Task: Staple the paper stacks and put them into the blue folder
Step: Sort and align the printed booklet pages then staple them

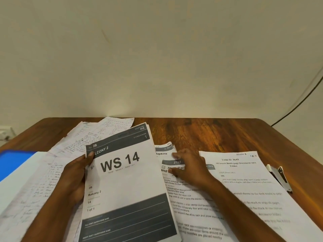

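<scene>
One stapler (279, 179) at counter (218, 133) right; one blue folder (14, 163) far left. Left hand (75, 179) gripping WS 14 stack (127, 186); right hand (188, 168) flat, fingers spread, on printed sheets (192, 206) between.

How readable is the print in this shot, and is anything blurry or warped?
Head view: the WS 14 sheet reads sharply; print under the right hand smears toward the lower edge; the table edge bows from the wide lens; a soft glow on the wall.

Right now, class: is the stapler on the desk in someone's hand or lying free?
Lying free. The stapler rests on the desk's right side; the right hand presses printed sheets instead.
</scene>
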{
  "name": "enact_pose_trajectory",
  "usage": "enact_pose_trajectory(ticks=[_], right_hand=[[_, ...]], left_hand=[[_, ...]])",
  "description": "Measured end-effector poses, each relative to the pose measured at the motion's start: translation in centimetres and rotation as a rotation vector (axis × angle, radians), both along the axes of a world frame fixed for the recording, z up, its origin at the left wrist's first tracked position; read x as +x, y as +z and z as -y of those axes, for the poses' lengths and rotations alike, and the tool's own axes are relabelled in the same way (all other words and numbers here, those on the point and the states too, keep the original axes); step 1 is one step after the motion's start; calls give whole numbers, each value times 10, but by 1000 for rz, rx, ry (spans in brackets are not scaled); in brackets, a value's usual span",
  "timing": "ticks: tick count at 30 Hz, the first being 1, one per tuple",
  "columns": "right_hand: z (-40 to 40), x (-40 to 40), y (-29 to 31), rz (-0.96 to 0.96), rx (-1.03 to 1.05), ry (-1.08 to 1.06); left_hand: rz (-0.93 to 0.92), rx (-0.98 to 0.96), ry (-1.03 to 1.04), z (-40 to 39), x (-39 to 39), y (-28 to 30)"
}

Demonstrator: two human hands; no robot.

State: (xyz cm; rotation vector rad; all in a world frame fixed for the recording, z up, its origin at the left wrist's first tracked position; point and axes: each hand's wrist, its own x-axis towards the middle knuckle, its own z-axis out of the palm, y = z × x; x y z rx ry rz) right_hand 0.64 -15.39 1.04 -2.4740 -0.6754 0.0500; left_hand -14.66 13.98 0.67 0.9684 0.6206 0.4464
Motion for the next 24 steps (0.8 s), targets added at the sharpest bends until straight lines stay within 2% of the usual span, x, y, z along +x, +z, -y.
enact_pose_trajectory(ticks=[5,10,17,22,24], right_hand=[[-3,-3,1,-244,320,-91],[1,-2,3,-225,367,-170],[14,13,17,-425,501,-192],[21,25,26,-638,685,-185],[26,27,30,-661,764,-178]], left_hand=[[-4,-1,4,3,0,1],[-6,-6,-3,3,-1,1],[-20,-3,-9,4,0,2],[-24,6,-8,2,0,-1],[-22,7,-11,2,0,-1]])
